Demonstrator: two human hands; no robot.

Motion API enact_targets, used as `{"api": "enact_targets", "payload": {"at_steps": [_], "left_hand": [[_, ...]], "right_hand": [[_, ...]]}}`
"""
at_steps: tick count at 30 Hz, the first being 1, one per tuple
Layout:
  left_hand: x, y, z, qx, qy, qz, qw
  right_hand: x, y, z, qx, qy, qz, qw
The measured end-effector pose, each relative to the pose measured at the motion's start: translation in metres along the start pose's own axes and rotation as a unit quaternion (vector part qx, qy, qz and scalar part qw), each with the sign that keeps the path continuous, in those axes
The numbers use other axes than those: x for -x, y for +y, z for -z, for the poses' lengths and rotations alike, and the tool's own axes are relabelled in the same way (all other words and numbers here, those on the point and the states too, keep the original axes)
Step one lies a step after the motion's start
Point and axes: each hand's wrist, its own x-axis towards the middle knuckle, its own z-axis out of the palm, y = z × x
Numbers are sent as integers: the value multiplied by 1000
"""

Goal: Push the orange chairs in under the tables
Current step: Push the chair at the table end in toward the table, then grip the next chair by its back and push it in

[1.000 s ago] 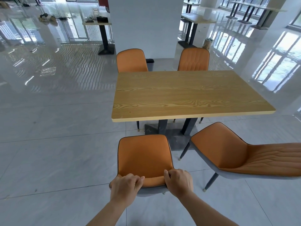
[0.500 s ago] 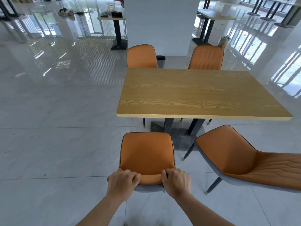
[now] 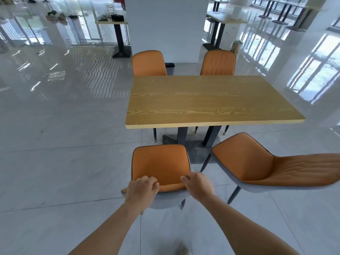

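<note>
**Gripping the backrest, seat short of the table**

Head view: left hand (image 3: 141, 188) and right hand (image 3: 198, 184) both curl over the top edge of the near orange chair (image 3: 160, 164), one at each corner. Ahead of the grip, its seat stops short of the table (image 3: 211, 102). Right of the hands, a second chair (image 3: 257, 168) sits angled out. Stiff shell, thin legs, glossy floor: probably light, and it should slide easily from this top-edge hold.

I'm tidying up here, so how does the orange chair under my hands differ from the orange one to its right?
The held chair faces the table squarely; the right chair stands turned at an angle. The left hand and right hand grip the held chair's backrest; nothing touches the right chair. Both are orange with grey shells, and neither is under the table yet.
</note>
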Motion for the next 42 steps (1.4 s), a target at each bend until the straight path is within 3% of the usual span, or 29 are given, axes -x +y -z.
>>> {"api": "enact_targets", "payload": {"at_steps": [13,28,32,37,42], "left_hand": [[-4,84,26,-19,42,-63,997],[-16,304,-10,-5,62,-34,998],[-31,354,-14,-10,63,-50,997],[-53,411,-23,11,51,-67,996],[-85,462,-44,41,43,-99,993]], "right_hand": [[43,40,62,-6,101,18,995],[68,225,191,82,85,94,989],[68,262,224,101,103,35,989],[62,310,250,137,107,74,982],[45,352,280,112,159,37,980]]}}
